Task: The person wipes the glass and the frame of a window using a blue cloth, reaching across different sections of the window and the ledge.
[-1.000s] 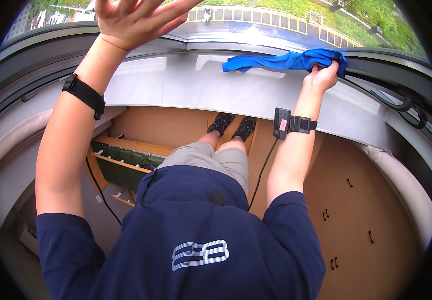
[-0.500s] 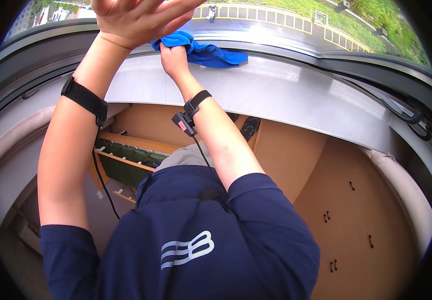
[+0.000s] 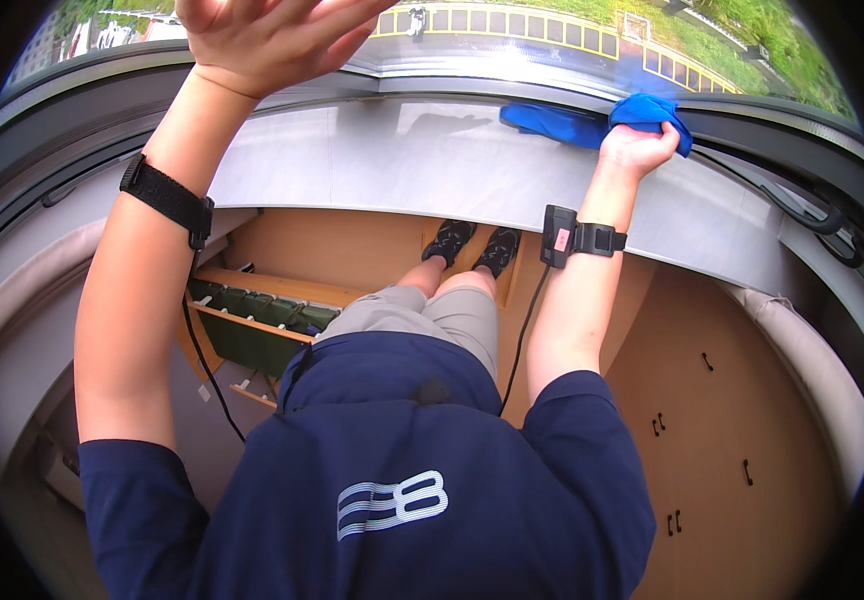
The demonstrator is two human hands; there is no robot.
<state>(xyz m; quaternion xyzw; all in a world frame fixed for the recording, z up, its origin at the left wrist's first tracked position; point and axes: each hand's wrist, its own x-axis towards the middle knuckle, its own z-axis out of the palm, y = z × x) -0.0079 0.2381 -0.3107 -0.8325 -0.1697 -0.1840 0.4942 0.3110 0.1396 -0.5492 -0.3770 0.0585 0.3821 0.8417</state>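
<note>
Since 0.5 s ago the blue cloth [image 3: 592, 122] was swept to the right by the right hand [image 3: 635, 148], clamped on it. Left hand [image 3: 267, 35] is spread flat on the glass. Even pressure should be kept w/ overlapping strokes.

Blue cloth [image 3: 592, 122] soft, matt; sill [image 3: 412, 165] smooth; floor [image 3: 742, 400] wood

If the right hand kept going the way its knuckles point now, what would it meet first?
The right hand already grips the blue cloth against the sill; beyond that comes the window glass, though depth is hard to judge.
</note>
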